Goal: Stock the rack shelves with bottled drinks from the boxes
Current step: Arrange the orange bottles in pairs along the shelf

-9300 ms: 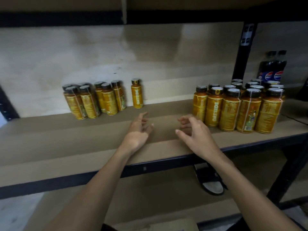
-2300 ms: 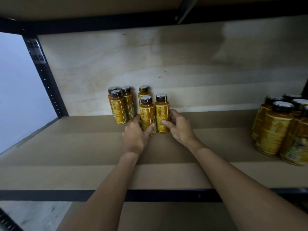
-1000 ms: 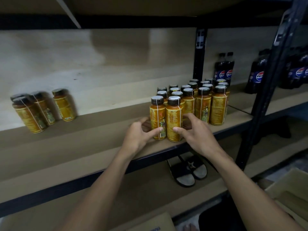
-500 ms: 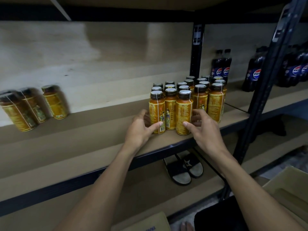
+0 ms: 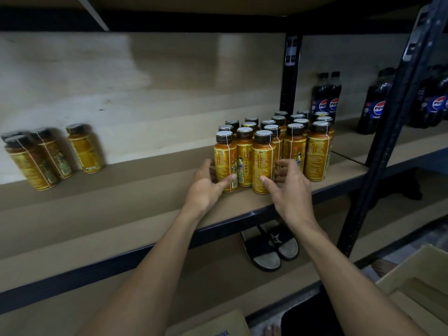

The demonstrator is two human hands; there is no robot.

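Gripping low with thumb and curled fingers: left hand (image 5: 206,187) on the left front bottle (image 5: 225,161), right hand (image 5: 291,190) on the right front bottle (image 5: 263,163). Likely rigid, hefty when full, slick-labelled; best wrapped mid-body. Standing upright near the shelf (image 5: 121,202) edge, caps up, long axis vertical, touching the cluster (image 5: 294,146) behind.

- Left hand (image 5: 206,189) and right hand (image 5: 289,194) on either side of the front bottles (image 5: 244,158), thumbs touching them.
- Right behind the grip: many more bottles (image 5: 294,141), packed close, on the same shelf (image 5: 121,204).
- Far left of the grip: a small bunch of bottles (image 5: 48,156) near the back wall.
- Right of the grip, past a post (image 5: 291,81): cola bottles (image 5: 326,98).
- Under the grip, one shelf down: slippers (image 5: 269,248).
- Low and right: a box (image 5: 417,294).
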